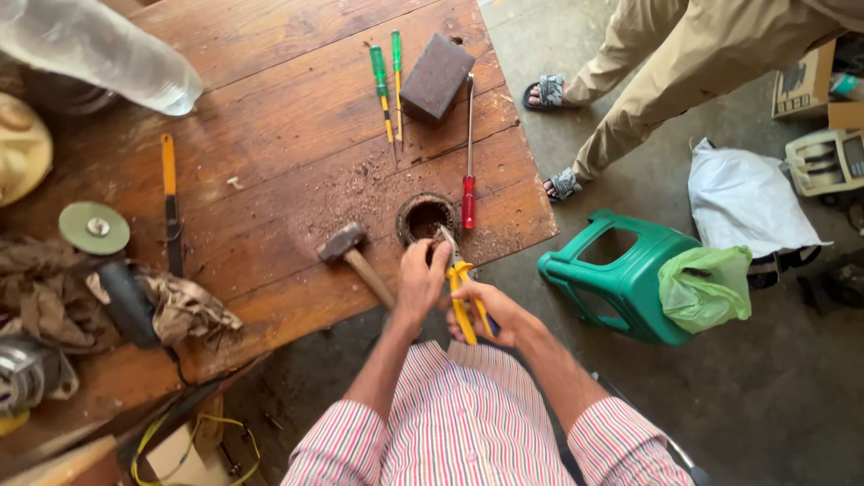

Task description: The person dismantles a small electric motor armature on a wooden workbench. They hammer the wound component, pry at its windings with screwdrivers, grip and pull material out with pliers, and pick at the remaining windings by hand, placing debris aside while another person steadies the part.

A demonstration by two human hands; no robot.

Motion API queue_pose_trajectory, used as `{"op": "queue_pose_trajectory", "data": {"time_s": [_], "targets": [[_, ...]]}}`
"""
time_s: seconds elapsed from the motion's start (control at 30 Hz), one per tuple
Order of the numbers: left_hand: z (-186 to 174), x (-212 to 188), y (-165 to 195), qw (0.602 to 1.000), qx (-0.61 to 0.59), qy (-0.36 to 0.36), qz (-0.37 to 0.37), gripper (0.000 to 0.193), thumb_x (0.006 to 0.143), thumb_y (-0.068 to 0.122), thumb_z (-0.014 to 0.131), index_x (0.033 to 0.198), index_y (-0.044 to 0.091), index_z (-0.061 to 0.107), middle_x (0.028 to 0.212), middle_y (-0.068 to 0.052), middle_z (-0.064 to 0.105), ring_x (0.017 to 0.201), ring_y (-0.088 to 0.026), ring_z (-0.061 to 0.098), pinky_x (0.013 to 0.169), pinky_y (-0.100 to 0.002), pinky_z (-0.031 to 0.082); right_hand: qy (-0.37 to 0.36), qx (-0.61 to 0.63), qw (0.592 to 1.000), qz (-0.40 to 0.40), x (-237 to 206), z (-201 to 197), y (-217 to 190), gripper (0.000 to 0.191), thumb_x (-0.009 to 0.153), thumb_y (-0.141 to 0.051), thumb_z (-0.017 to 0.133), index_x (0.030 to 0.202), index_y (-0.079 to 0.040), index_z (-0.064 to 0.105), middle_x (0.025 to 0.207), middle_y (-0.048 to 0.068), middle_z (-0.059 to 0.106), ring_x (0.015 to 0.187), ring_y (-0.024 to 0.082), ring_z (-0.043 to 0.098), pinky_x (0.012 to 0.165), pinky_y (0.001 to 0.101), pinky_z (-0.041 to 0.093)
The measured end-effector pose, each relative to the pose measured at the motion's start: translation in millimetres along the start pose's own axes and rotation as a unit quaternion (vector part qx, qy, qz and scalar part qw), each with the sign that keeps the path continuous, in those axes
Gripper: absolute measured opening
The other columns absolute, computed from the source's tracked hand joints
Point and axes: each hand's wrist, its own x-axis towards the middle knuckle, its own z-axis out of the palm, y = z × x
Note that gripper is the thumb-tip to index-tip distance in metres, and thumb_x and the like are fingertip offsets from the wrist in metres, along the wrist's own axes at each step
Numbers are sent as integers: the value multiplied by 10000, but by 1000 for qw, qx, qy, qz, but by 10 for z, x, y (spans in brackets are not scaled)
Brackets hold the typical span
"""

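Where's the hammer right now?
In the head view, the hammer lies on the wooden table near its front edge, just left of the round hole and of the left hand.

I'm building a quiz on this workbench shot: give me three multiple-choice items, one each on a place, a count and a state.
1. Where does the hammer lie?
A. left of the round hole
B. on the green stool
C. on the floor

2. How many green-handled screwdrivers lie by the dark block?
A. one
B. two
C. four

3. What does the right hand hold?
A. nothing
B. a bottle
C. yellow-handled pliers

Answers: 1 A, its head rests beside the hole; 2 B, two lie side by side; 3 C, fingers wrap the yellow handles.
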Motion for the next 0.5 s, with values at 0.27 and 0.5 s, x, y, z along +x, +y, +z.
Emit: {"op": "queue_pose_trajectory", "data": {"time_s": [0.27, 0.5], "targets": [[-183, 173, 130, 988, 90, -27, -121, 345, 871, 424, 714, 985, 105, 779, 915, -188, 752, 904, -381, 726, 809, -489, 536, -52, -6, 999, -1, -221, 134, -144, 400, 874, -291, 536, 1247, -172, 617, 1195, 140, 715, 1063, 250, 706, 860, 402, 572], [-163, 96, 219, 988, 117, -24, -101, 346, 879, 408, 704, 986, 84, 757, 906, -212, 728, 899, -408, 708, 778, -495, 529, -185, 129, 974, 9, -75, 60, -131, 331, 952, -323, 578, 1108, -33, 609, 829, 81, 593, 716, 218, 580, 643, 370, 495]]}}
